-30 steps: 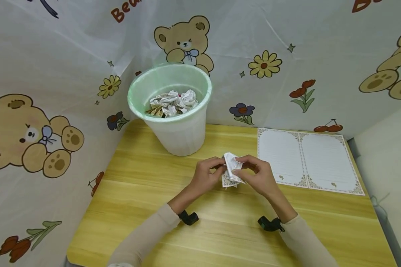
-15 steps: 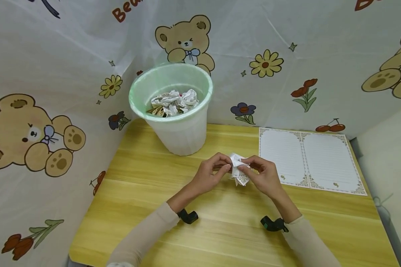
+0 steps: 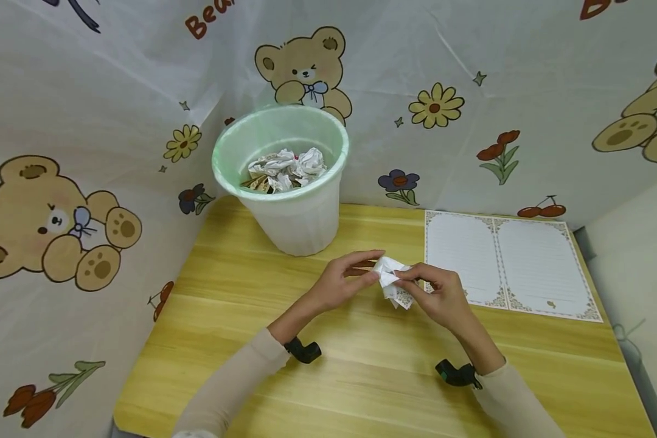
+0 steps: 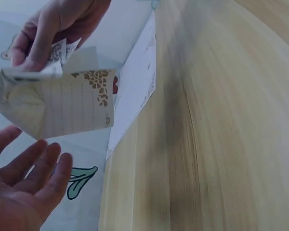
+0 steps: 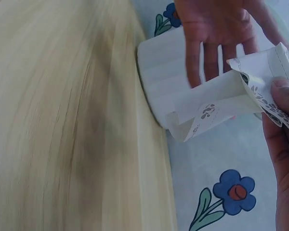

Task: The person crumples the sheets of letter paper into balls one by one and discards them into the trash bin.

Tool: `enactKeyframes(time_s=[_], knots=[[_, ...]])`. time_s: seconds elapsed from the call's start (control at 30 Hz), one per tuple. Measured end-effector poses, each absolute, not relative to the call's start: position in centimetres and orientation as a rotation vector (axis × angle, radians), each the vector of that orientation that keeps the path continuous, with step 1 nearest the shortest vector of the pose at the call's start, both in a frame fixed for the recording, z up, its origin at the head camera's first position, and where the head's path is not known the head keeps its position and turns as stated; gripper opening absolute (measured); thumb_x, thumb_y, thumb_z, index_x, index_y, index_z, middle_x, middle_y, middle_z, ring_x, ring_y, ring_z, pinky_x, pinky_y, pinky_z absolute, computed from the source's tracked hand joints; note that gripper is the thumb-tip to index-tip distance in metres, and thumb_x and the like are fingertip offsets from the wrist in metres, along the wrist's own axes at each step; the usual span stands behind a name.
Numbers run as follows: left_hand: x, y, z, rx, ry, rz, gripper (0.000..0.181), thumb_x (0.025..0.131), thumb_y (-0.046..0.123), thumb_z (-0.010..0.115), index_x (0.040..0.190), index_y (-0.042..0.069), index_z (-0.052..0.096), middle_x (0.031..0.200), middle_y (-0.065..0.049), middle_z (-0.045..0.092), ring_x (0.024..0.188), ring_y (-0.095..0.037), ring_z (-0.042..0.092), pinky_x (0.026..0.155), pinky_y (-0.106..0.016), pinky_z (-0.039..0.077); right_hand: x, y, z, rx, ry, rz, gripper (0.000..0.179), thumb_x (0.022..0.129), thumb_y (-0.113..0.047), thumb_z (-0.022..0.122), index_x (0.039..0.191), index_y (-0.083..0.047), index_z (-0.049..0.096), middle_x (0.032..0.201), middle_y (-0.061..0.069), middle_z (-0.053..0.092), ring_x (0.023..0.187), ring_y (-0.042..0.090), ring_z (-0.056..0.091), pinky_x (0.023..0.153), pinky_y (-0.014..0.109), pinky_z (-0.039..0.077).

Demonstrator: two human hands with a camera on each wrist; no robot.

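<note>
A crumpled, partly folded sheet of letter paper point(image 3: 390, 274) with a brown floral border is held up over the table between both hands. My right hand point(image 3: 442, 298) pinches its right side between thumb and fingers, as the right wrist view also shows with the paper point(image 5: 221, 98) fanning out to the left. At the other side, my left hand point(image 3: 336, 283) has its fingers spread and extended, fingertips right at the paper's edge. Seen in the left wrist view, the left hand's fingers point(image 4: 53, 178) lie loosely apart below the sheet.
A pale green-rimmed bin point(image 3: 306, 219) with crumpled paper point(image 3: 285, 167) inside stands at the back left of the wooden table point(image 3: 208, 340). Flat bordered sheets point(image 3: 536, 261) lie at the back right. A bear-printed cloth point(image 3: 378, 55) hangs behind and to the left.
The paper has gone from a more tightly folded shape to a crumpled, looser one, shifting slightly right. My left fingers have loosened from their pinch and straightened, while my right hand keeps its pinch.
</note>
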State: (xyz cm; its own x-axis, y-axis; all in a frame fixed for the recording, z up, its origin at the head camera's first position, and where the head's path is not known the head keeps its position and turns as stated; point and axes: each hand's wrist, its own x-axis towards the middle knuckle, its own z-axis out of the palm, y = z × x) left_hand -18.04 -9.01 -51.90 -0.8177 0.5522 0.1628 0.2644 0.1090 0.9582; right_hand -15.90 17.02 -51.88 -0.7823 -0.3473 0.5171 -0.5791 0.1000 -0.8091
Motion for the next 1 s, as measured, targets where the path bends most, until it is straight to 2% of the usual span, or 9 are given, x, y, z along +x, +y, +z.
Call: enactKeyframes(time_s=[0.07,0.17,0.27,0.4,0.57,0.7,0.83,0.9,1.0], knots=[[-18.0,-9.1,-51.8,0.807,2.089,1.797,0.058,0.108,0.045,0.065,0.155,0.013,0.057,0.16,-0.013,0.058,0.141,-0.029,0.064,0.115,-0.052,0.055,-15.7,16.9,-51.8,0.961,-2.155,1.78,0.037,0.082,0.026,0.076,0.102,-0.004,0.081,0.095,0.018,0.081,0.093,0.006,0.076,0.078,0.017,0.062],[-18.0,-9.3,-51.6,0.812,2.033,1.822,0.053,0.107,0.042,0.068,0.148,0.009,0.063,0.152,-0.017,0.063,0.137,-0.028,0.066,0.113,-0.056,0.056,-15.4,16.7,-51.7,0.993,-2.115,1.792,0.04,0.08,0.029,0.076,0.104,-0.003,0.081,0.093,0.017,0.08,0.089,0.007,0.075,0.076,0.016,0.061],[-18.0,-9.4,-51.4,0.817,2.086,1.795,0.043,0.106,0.041,0.069,0.136,0.01,0.072,0.136,-0.013,0.072,0.124,-0.02,0.071,0.107,-0.05,0.06,-15.2,16.4,-51.8,1.028,-2.081,1.736,0.044,0.077,0.031,0.076,0.104,-0.003,0.081,0.09,0.015,0.08,0.079,0.007,0.07,0.07,0.016,0.057],[-17.9,-9.3,-51.5,0.835,2.158,1.773,0.031,0.108,0.036,0.067,0.122,0.01,0.077,0.118,-0.011,0.076,0.105,-0.011,0.073,0.095,-0.038,0.064,-15.0,16.0,-51.9,1.064,-2.061,1.63,0.047,0.075,0.033,0.076,0.104,-0.004,0.081,0.087,0.012,0.079,0.07,0.007,0.06,0.063,0.019,0.05],[-17.8,-8.7,-51.8,0.826,2.125,1.852,0.019,0.108,0.022,0.067,0.109,0.006,0.077,0.103,-0.012,0.076,0.086,-0.008,0.071,0.079,-0.03,0.064,-14.8,15.8,-52.1,1.023,-2.088,1.612,0.044,0.076,0.031,0.076,0.099,-0.006,0.08,0.084,0.01,0.077,0.069,0.007,0.058,0.064,0.019,0.049],[-17.5,-8.1,-51.9,0.785,2.094,1.928,0.015,0.107,0.012,0.067,0.099,0.002,0.075,0.091,-0.013,0.072,0.072,-0.006,0.064,0.066,-0.028,0.058,-14.8,15.8,-52.5,1.011,-2.117,1.552,0.043,0.076,0.028,0.079,0.1,-0.008,0.081,0.085,0.006,0.077,0.071,0.007,0.059,0.066,0.017,0.05],[-17.1,-7.8,-51.9,0.743,2.167,1.91,0.014,0.107,0.014,0.069,0.099,0.005,0.075,0.087,-0.011,0.072,0.067,-0.005,0.059,0.061,-0.023,0.052,-14.9,16.0,-52.6,0.991,-2.137,1.46,0.042,0.074,0.027,0.081,0.099,-0.008,0.082,0.086,0.006,0.078,0.072,0.006,0.061,0.068,0.015,0.051],[-16.9,-7.8,-51.7,0.723,2.218,1.866,0.009,0.103,0.017,0.074,0.103,0.008,0.076,0.089,-0.009,0.074,0.069,-0.005,0.063,0.064,-0.021,0.055,-15.1,16.2,-52.4,0.961,-2.177,1.439,0.041,0.076,0.025,0.081,0.098,-0.009,0.082,0.088,0.005,0.079,0.075,0.005,0.065,0.07,0.013,0.051],[-16.7,-7.8,-51.5,0.713,2.27,1.808,0.014,0.1,0.021,0.08,0.109,0.011,0.076,0.092,-0.008,0.076,0.075,-0.007,0.069,0.07,-0.024,0.062,-15.3,16.4,-52.1,0.937,-2.238,1.422,0.037,0.08,0.021,0.082,0.098,-0.011,0.082,0.091,0.005,0.08,0.079,0.006,0.069,0.072,0.011,0.052]])
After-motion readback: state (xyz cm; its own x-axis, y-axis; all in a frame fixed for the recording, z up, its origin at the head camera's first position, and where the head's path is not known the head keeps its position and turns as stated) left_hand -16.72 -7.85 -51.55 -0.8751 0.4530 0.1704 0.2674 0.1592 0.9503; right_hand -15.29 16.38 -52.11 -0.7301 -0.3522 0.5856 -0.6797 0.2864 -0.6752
